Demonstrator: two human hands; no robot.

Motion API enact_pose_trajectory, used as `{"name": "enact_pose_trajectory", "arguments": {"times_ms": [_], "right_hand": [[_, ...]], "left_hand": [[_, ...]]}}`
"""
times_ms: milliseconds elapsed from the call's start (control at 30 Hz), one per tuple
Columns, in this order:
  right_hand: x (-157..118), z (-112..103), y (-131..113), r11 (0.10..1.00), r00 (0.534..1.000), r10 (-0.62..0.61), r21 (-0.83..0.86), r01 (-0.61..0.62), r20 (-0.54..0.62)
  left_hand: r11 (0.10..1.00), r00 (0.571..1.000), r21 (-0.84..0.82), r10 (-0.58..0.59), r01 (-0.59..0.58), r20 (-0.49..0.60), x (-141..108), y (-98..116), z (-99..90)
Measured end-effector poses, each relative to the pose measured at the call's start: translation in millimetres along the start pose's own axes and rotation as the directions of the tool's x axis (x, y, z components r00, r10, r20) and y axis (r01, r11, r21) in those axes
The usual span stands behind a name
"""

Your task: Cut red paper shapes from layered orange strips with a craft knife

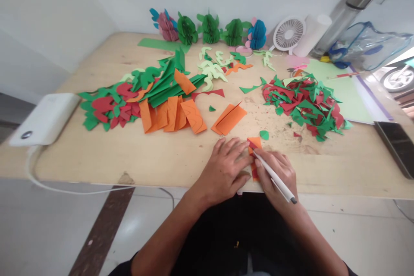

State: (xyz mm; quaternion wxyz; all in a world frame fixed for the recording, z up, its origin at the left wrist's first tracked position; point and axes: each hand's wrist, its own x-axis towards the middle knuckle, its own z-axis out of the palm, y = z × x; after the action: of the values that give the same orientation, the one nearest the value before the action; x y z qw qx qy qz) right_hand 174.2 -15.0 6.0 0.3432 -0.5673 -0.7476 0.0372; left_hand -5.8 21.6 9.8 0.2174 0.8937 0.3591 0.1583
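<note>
My right grip (278,176) pinches a slim white pen (272,176) while my left grip (225,170), fingers slightly spread, should firmly pin the flat red-and-orange paper strip (255,142) between them.

A pale wooden table (168,159) spans the frame. At its upper centre stands a row of honeycomb paper figures (209,29) in pink, green and blue; to their right are a white fan (289,34), a bottle (334,23) and a clear pouch (371,47). Green and red cutouts (110,105) lie centre left, beside folded orange papers (174,114). A heap of red and green scraps (305,105) sits centre right, near a light green sheet (343,95). A white device (48,118) lies far left, a dark phone (396,146) far right, and a red-and-orange paper (256,142) lower centre.
</note>
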Motion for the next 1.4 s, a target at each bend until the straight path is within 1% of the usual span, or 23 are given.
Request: {"name": "enact_pose_trajectory", "arguments": {"times_ms": [300, 633, 867, 1067, 1200, 1300, 1400], "right_hand": [[0.1, 0.2, 1.1, 1.0, 1.0, -0.001, -0.002, 0.001, -0.003], [0.4, -0.3, 0.3, 1.0, 1.0, -0.004, 0.02, 0.004, 0.002], [-0.2, -1.3, 1.2, 0.999, 1.0, 0.008, 0.04, -0.008, 0.015], [0.4, -1.4, 2.0, 0.997, 0.999, 0.043, 0.057, -0.045, 0.031], [1.2, -2.7, 2.4, 0.986, 0.993, 0.107, 0.123, -0.112, 0.043], [2.1, -2.9, 3.2, 0.956, 0.977, 0.21, 0.201, -0.214, 0.042], [3.1, -0.9, 4.6, 0.907, 0.951, 0.302, 0.287, -0.308, 0.068]], "left_hand": [[1.0, 1.0, -0.002, 0.024, -0.024, -0.01, 1.2, -6.2, -0.9], [1.0, 1.0, -0.006, 0.012, -0.012, 0.006, 1.1, -6.8, 0.3], [1.0, 1.0, -0.001, 0.008, -0.008, 0.013, 1.0, -6.1, 0.8], [1.0, 1.0, 0.013, 0.009, -0.009, 0.008, 0.7, -5.9, 0.4], [1.0, 1.0, 0.012, 0.011, -0.012, 0.013, 1.2, -5.9, 0.1], [1.0, 1.0, 0.015, 0.011, -0.011, 0.008, 1.4, -5.8, 0.4], [1.0, 1.0, 0.016, 0.012, -0.012, 0.001, 1.2, -5.8, 0.9]]}}
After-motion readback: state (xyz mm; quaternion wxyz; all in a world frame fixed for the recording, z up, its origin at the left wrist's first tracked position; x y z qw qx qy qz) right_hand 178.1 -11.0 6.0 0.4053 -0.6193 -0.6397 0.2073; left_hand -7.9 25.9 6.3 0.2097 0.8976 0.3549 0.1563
